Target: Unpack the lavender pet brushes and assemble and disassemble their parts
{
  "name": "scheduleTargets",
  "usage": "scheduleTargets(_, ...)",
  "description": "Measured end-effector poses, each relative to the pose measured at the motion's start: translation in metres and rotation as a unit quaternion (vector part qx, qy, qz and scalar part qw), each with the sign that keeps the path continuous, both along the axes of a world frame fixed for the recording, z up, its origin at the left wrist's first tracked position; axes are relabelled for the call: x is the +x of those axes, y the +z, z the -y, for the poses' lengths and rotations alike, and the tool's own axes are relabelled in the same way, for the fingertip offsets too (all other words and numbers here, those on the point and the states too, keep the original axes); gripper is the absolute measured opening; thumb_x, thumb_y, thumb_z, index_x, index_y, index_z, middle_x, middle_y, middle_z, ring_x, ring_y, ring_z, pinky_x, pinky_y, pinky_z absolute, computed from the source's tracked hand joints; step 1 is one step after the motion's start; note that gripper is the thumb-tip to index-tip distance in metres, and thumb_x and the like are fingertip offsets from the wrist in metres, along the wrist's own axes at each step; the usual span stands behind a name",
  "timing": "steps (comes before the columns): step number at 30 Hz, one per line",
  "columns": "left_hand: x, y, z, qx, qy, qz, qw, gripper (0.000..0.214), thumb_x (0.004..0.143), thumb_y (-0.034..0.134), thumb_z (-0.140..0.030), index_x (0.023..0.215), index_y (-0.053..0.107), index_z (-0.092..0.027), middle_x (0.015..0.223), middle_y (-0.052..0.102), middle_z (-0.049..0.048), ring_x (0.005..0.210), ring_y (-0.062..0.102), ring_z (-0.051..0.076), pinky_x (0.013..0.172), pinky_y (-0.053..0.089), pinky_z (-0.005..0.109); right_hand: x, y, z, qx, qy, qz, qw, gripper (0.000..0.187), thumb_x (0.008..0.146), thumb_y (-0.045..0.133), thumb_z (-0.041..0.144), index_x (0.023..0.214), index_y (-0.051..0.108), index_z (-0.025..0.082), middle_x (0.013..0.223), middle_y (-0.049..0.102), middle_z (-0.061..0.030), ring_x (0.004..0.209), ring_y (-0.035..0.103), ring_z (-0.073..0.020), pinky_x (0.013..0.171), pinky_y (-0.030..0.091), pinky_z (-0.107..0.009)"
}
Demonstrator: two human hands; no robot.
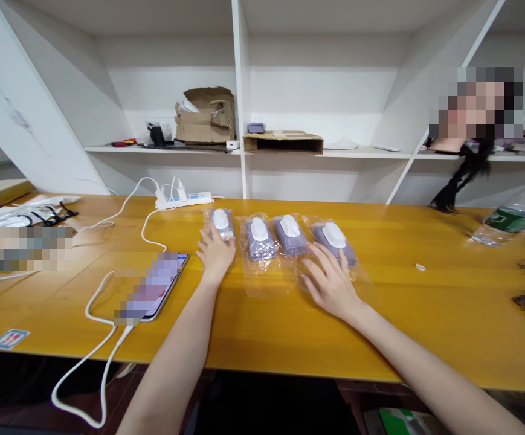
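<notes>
A flat, shiny phone lies on the smooth yellow table, left of the left hand and nearer. That hand's fingers are spread wide on the left-end purple pack. The right hand has fingers apart too, touching the right-end pack. Two middle packs sit between the hands. All have white oval lids and clear, crinkly wrap. Past the left fingers is a long white power strip, then a brown cardboard box.

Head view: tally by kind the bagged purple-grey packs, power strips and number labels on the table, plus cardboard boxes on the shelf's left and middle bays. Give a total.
Bagged purple-grey packs: 4
Power strip: 1
Number label: 1
Cardboard boxes: 2
Total: 8
</notes>
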State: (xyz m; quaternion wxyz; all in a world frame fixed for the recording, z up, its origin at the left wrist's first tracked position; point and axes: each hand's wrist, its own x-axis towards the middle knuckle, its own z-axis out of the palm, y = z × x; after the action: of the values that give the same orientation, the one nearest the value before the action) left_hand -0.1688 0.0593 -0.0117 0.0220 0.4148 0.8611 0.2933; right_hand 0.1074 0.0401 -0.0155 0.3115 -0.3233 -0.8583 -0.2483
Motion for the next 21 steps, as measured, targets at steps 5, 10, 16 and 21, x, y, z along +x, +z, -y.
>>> scheduleTargets(5,0.005,0.000,0.002,-0.019,-0.016,0.004,1.000,0.071,0.086,0.043,-0.046,0.147,0.027,-0.015,0.154,0.026,0.0207,0.131,0.037,0.045,0.100,0.036,0.061,0.000,-0.001,0.001,-0.008,0.073,0.048,0.996,0.026,0.089,0.048,0.016,0.112,0.061,0.015,0.137,0.054,-0.0168,0.135,0.040,-0.0305,0.109,0.026,-0.053)
scheduleTargets(10,0.003,0.000,0.002,-0.024,-0.013,-0.009,1.000,0.074,0.085,0.046,-0.046,0.148,0.026,-0.014,0.156,0.021,0.0208,0.137,0.022,0.051,0.104,0.026,0.067,-0.006,0.001,0.001,-0.037,0.126,0.115,0.985,0.025,0.091,0.045,0.015,0.110,0.062,0.016,0.137,0.056,-0.0123,0.139,0.035,-0.0281,0.111,0.022,-0.054)
scheduleTargets(16,0.017,0.005,0.005,0.106,-0.116,-0.112,0.981,0.049,0.090,0.040,-0.034,0.134,0.051,-0.015,0.157,0.024,0.0132,0.144,0.015,0.040,0.110,0.022,0.066,-0.023,0.005,-0.006,-0.095,0.146,0.172,0.969,0.022,0.094,0.042,0.018,0.097,0.063,0.016,0.110,0.068,-0.0125,0.117,0.056,-0.0258,0.104,0.033,-0.051)
scheduleTargets(21,0.035,0.005,0.009,0.112,-0.253,-0.122,0.953,0.038,0.088,0.044,-0.023,0.123,0.058,-0.023,0.145,0.048,0.0069,0.141,0.031,0.029,0.110,0.020,0.068,-0.037,0.006,-0.006,-0.135,0.112,0.198,0.965,0.027,0.092,0.043,0.015,0.113,0.060,0.015,0.121,0.062,-0.0150,0.103,0.060,-0.0246,0.085,0.045,-0.039)
